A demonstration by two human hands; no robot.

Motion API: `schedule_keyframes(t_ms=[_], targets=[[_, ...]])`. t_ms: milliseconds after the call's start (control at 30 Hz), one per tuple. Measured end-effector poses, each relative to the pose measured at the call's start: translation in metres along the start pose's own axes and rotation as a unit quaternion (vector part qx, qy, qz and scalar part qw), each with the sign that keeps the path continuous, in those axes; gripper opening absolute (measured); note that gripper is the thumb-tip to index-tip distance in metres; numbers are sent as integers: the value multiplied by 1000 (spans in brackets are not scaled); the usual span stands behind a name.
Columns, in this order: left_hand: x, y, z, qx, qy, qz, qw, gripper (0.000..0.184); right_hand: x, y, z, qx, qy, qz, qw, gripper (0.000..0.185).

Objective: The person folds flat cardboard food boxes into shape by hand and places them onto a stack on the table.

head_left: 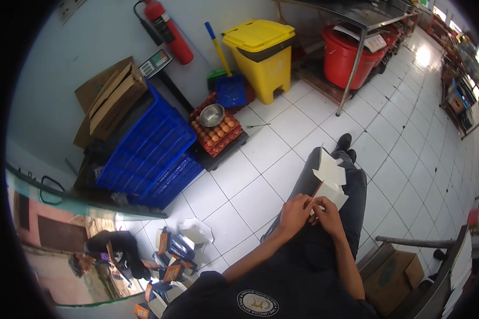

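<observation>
A small paperboard box (330,174), partly folded with its pale inner side and flaps showing, rests over my lap. My left hand (296,213) has its fingers closed on the near edge of the box. Right beside it, my right hand (327,215) pinches the same near edge, and the fingertips of both hands almost meet. My fingers cover the part of the box that they grip.
Folded boxes (173,255) lie piled on the floor at my left, near another person (114,252). Blue crates (149,143), egg trays (215,133) with a metal bowl (212,115), a yellow bin (266,58) and a red tub (351,61) stand ahead. A cardboard box (391,276) sits at right.
</observation>
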State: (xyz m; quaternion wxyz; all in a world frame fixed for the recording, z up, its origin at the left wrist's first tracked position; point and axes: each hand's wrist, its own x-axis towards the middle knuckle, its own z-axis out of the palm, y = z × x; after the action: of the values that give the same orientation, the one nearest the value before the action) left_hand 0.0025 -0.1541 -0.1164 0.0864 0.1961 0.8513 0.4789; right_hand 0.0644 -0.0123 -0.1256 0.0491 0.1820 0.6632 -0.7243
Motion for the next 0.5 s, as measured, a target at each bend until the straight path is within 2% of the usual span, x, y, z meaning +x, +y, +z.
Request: schedule_keyframes(t_ms=[133, 300, 433, 500], targets=[[0, -1, -9, 24, -17, 9, 1000, 13, 3, -6, -1, -70, -21, 11, 997, 14], [-5, -4, -15, 62, -30, 33, 997, 17, 3, -10, 4, -90, -28, 12, 995, 12], [-6, -16, -17, 37, -36, 36, 998, 19, 9, 10, 4, -87, -49, 8, 995, 10], [0, -16, -28, 11, -76, 18, 997, 19, -2, -16, 14, -103, 11, 3, 995, 11]])
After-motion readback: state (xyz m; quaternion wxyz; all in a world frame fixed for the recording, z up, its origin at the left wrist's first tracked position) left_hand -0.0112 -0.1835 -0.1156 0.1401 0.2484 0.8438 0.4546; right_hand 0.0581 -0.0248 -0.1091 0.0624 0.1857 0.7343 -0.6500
